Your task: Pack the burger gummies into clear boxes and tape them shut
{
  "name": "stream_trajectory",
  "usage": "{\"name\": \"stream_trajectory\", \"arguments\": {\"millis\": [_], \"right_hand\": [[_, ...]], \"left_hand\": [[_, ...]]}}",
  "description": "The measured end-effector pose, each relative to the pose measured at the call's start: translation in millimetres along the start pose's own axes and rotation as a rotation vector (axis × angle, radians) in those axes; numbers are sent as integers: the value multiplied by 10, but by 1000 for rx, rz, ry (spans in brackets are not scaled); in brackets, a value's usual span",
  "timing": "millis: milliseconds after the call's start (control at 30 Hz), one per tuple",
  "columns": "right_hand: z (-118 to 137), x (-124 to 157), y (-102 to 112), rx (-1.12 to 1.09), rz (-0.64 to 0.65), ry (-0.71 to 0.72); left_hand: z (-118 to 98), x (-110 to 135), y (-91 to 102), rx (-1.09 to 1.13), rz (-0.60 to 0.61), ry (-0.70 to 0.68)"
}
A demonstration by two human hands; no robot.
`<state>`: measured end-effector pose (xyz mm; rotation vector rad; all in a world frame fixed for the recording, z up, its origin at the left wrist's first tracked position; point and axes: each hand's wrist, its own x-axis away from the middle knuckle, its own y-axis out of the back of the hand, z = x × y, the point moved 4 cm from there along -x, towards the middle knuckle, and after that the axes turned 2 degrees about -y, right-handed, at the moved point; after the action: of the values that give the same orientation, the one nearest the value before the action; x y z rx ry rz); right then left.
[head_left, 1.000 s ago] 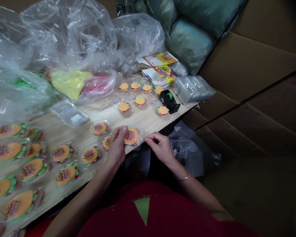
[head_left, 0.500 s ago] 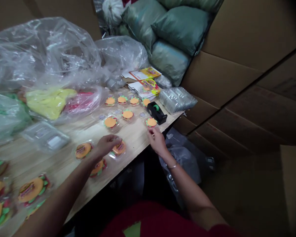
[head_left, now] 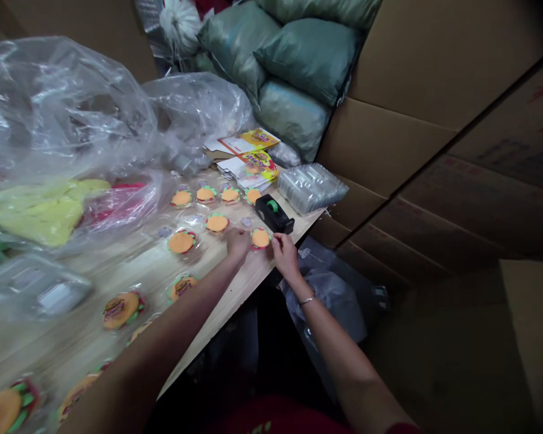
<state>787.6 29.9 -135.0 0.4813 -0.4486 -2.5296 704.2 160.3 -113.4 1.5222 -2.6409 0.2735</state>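
2 hands meet at 1 small burger-shaped piece (head_left: 260, 239) near the front edge of the table (head_left: 253, 265), just beside the black tape dispenser (head_left: 274, 213).

The left hand (head_left: 238, 242) and right hand (head_left: 284, 253) touch its rim from opposite sides; blur hides whether either is clamped on it. It lies flat, orange face up, round, with no long axis. Probably light, in a thin, slick, crushable clear shell; the rim suits holding.

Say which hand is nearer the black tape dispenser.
Right. The right hand is just in front of the tape dispenser; the left hand sits farther left, beyond the orange pack between them.
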Motion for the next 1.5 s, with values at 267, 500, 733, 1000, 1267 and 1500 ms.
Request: {"name": "stream_trajectory", "arguments": {"millis": [267,500,733,1000,1267,1500], "right_hand": [[169,396,-41,-419,157,-199],[739,1174,-80,-594,327,-247],[1099,1837,-52,-292,364,-32],[1073,1630,-231,-673,496,-444],[1423,1743,-89,-621,595,-65],[1194,2259,-121,-529,432,-215]], "left_hand": [[-3,628,341,69,-13,-14],[-152,1427,881,216,1,139],[-143,2003,1188,355,-151,220],[-202,2313,1319,268,-47,195],[-120,2473,1410,355,-75,338],[-199,2921,1433,474,258,501]]}}
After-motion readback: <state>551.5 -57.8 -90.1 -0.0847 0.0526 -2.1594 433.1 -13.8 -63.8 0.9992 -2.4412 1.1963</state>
